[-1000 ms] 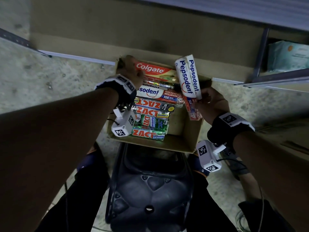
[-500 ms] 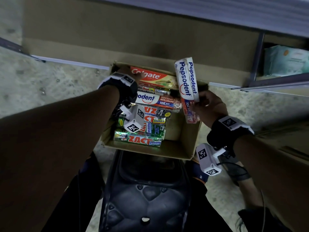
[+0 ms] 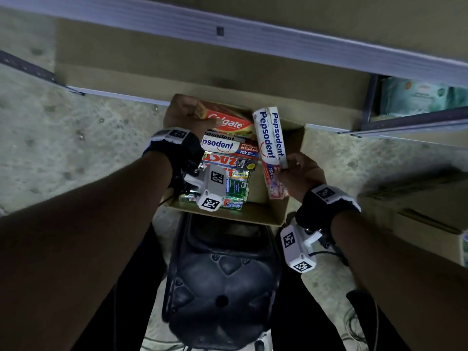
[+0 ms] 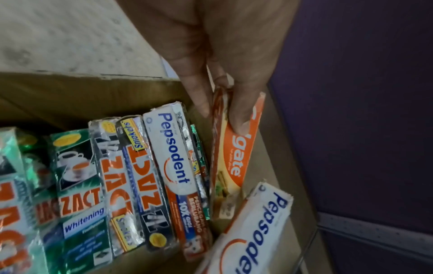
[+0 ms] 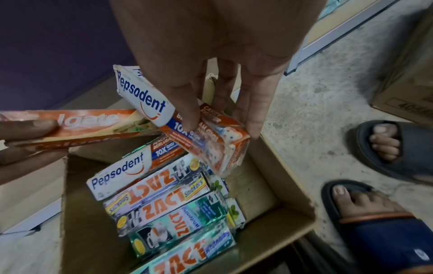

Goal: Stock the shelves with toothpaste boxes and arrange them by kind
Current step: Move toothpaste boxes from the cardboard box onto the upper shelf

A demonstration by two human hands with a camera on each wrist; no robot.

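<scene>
An open cardboard carton [image 3: 228, 215] on the floor holds toothpaste boxes: a Pepsodent box [image 3: 229, 148] and several Zact boxes [image 3: 228, 164] lying side by side. My left hand [image 3: 187, 115] pinches the end of a red Colgate box [image 3: 228, 122] at the carton's far side, thumb on its face [image 4: 241, 118]. My right hand [image 3: 298, 171] grips a white and red Pepsodent box [image 3: 269, 145] by its lower half, held upright above the carton's right part. In the right wrist view the fingers [image 5: 189, 111] curl round that Pepsodent box [image 5: 185, 118], and the Colgate box [image 5: 82, 124] crosses at left.
A low shelf board [image 3: 228, 69] with a pale metal rail [image 3: 253, 34] runs behind the carton. Teal packs [image 3: 425, 95] sit on a shelf at right. Another carton [image 3: 417, 198] stands on the floor right. A dark plastic stool [image 3: 220, 282] and my sandalled feet [image 5: 384, 185] are close by.
My left hand has reached to the carton's far edge and taken hold of the Colgate box's end, lifting it slightly. The right hand keeps the Pepsodent box upright, almost unmoved.
</scene>
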